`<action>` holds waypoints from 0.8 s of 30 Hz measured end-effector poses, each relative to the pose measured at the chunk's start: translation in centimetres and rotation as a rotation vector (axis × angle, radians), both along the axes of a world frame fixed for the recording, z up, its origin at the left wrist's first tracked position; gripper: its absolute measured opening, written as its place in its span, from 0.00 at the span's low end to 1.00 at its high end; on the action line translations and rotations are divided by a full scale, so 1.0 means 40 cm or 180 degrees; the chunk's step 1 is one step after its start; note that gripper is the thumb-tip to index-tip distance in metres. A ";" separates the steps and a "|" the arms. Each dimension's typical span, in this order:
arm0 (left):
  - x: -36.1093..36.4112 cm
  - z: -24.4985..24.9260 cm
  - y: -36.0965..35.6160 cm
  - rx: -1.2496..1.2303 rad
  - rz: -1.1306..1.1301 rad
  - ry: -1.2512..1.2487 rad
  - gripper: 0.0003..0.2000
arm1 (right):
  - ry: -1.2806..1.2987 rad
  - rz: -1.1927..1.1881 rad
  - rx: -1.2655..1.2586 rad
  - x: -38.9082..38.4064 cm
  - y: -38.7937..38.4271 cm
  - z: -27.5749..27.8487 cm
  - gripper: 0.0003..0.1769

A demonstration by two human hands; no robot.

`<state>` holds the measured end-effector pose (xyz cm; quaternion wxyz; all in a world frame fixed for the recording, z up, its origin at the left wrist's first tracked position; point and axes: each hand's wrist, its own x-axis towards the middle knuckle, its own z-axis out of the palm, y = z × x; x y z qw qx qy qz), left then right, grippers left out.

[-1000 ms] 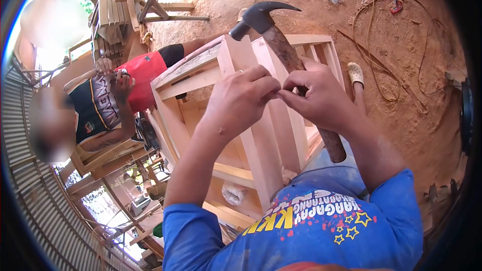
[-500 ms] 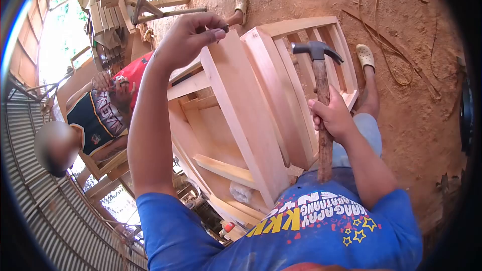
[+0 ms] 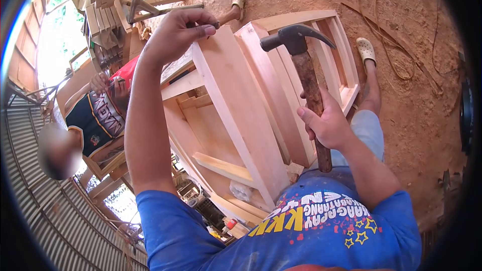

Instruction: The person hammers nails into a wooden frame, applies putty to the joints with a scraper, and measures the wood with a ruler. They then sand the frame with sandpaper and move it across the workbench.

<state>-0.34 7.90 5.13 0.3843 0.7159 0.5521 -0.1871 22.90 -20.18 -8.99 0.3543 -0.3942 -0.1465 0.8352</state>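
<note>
My right hand (image 3: pixel 329 123) is wrapped round the rough wooden handle of a claw hammer (image 3: pixel 312 78). Its dark metal head is raised above the wooden frame (image 3: pixel 236 105), with the claw pointing right. My left hand (image 3: pixel 183 32) is at the far end of a wide pale board of this frame. Thumb and forefinger pinch a nail (image 3: pixel 217 25), of which only a short dark bit shows at the fingertips. A second slatted wooden frame (image 3: pixel 296 85) lies against the first, under the hammer.
At the left a person in a dark jersey (image 3: pixel 95 120) sits with both hands together. Stacked wood pieces (image 3: pixel 100 12) stand behind. A cord (image 3: pixel 379 35) and a long thin strip lie on the dirt floor (image 3: pixel 411 120). A clear plastic bag (image 3: pixel 241 190) sits inside the frame.
The hammer has come up closer to the camera and shifted left, its head tilting. My left hand has moved slightly left and up, still pinching at the board's end.
</note>
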 end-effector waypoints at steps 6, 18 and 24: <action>0.003 0.002 -0.006 -0.0028 -0.0052 0.0022 0.09 | 0.0003 0.0016 0.0180 -0.011 0.016 0.008 0.27; -0.008 -0.002 -0.004 -0.0084 -0.0079 0.0002 0.08 | -0.0002 -0.1204 0.0727 -0.010 0.100 0.088 0.20; 0.002 0.000 -0.011 0.0027 -0.0155 0.0132 0.08 | 0.0090 -0.1526 0.0815 -0.014 0.122 0.128 0.18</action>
